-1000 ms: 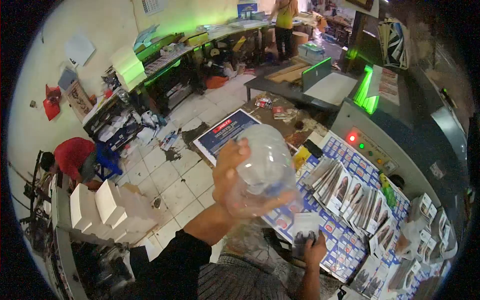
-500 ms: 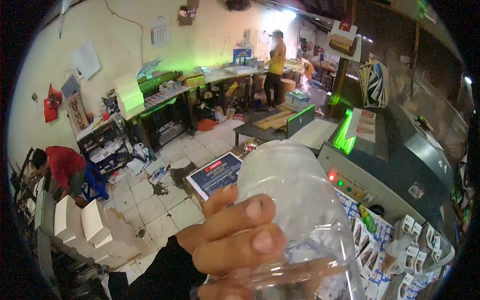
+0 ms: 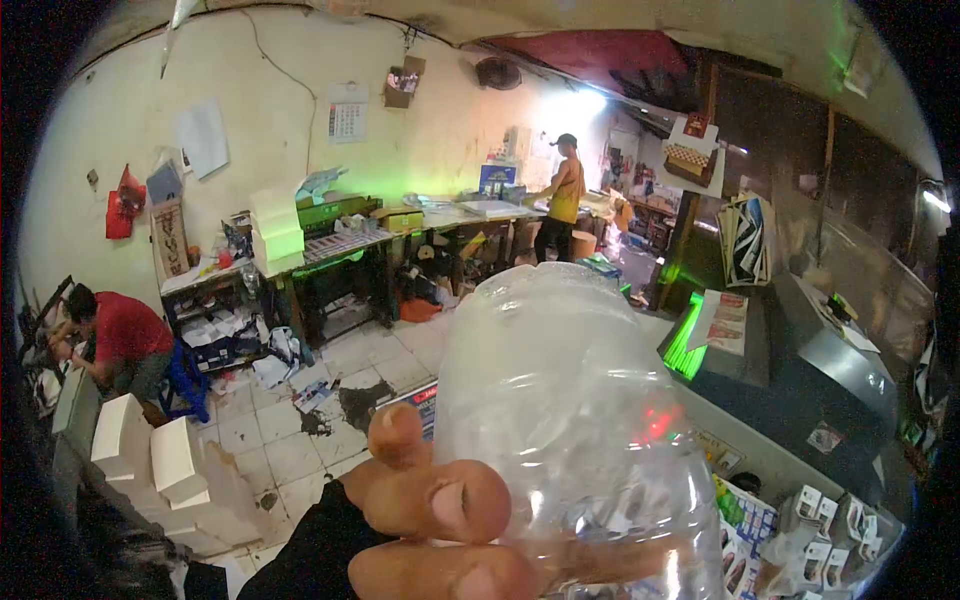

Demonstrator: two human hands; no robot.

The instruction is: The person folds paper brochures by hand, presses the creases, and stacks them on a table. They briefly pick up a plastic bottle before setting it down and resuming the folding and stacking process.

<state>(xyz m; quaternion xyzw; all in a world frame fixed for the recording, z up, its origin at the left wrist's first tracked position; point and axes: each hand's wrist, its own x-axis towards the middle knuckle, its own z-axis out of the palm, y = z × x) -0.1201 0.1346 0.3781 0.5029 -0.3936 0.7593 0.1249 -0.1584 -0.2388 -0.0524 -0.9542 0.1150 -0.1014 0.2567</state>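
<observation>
A person in red (image 3: 132, 335) is seen bent over at the left, near paper stacks (image 3: 120, 445). By the left hand (image 3: 425, 500), its fingers curled round, a clear bottle (image 3: 560, 390) is held up centrally. Printed cards (image 3: 815, 545) are seen farther right; the right hand's state cannot be told.

Left grip (image 3: 430, 510) and clear plastic bottle (image 3: 560, 390) higher and closer than before.

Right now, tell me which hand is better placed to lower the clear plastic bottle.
Left, most likely. The left hand holds the clear plastic bottle by its side, up in front of the camera. The right hand can't be made out in this view, so it seems worse placed.
</observation>
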